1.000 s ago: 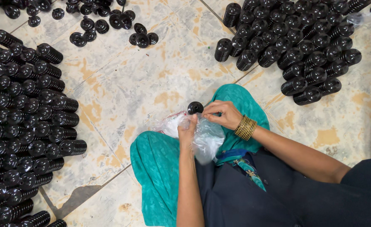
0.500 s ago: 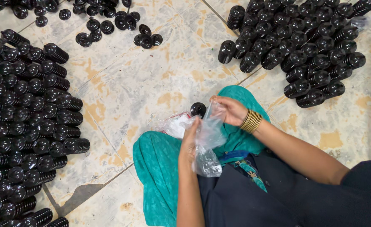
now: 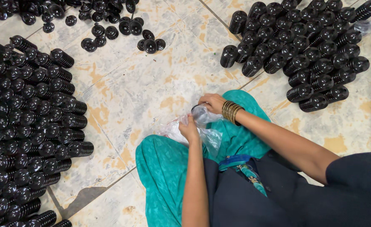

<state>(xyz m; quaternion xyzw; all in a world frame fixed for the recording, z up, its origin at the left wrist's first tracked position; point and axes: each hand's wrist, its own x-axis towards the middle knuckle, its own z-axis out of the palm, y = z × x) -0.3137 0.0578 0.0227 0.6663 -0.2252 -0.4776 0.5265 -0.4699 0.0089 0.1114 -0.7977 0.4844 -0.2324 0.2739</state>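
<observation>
My left hand [image 3: 189, 129] is closed in a pinch on the near edge of a clear plastic bag [image 3: 202, 130], thumb and fingertips pressed together on the film, with the knuckles turned up toward the camera. My right hand [image 3: 211, 102] is curled over the far end of the same bag; its fingers are bent and closed around the bunched plastic and around a black stack of ribbed discs [image 3: 195, 109] that shows only as a dark end at the bag's mouth, just under my fingertips. How much of the stack sits inside the film cannot be determined from this view, because my fingers and the crumpled plastic cover it. The two hands are near each other, with the bag stretched between them. The bag rests on my lap, on the teal garment [image 3: 164, 168] over my knee, above the pale tiled floor [image 3: 152, 88]. A set of gold bangles [image 3: 231, 112] sits on my right wrist, just behind the hand. On the floor to my left lies a large bed of black stacks [image 3: 30, 126] in rows; a second group of stacks [image 3: 303, 46] lies at the upper right, well apart from my hands. Loose black discs [image 3: 122, 27] are scattered at the top, beyond the bag.
</observation>
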